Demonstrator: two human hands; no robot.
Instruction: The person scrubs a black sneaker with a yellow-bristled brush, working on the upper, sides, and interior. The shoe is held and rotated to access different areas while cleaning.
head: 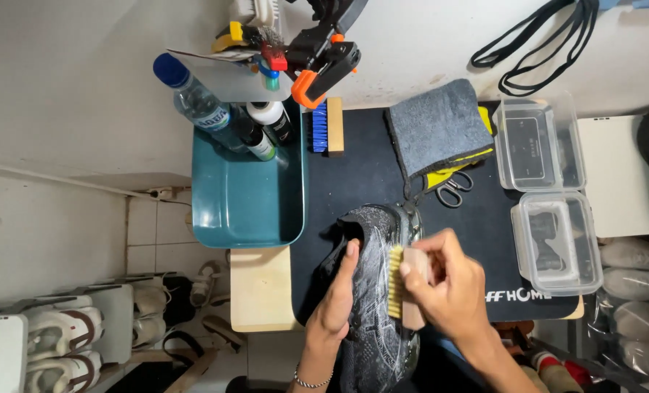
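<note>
A black knit shoe [374, 240], speckled with white foam, lies toe away from me on a black mat [368, 160]. My left hand [337, 298] grips the shoe along its left side, thumb up by the collar. My right hand [444, 280] is closed on a small wooden brush [410, 287] whose pale bristles press against the shoe's right side.
A teal tub [248, 200] stands left of the mat with bottles [193, 102] at its far end. A blue-bristled brush [326, 127], a grey towel [441, 127], scissors [452, 191] and two clear plastic boxes [554, 196] lie around. Shoes [62, 335] sit on a low rack at lower left.
</note>
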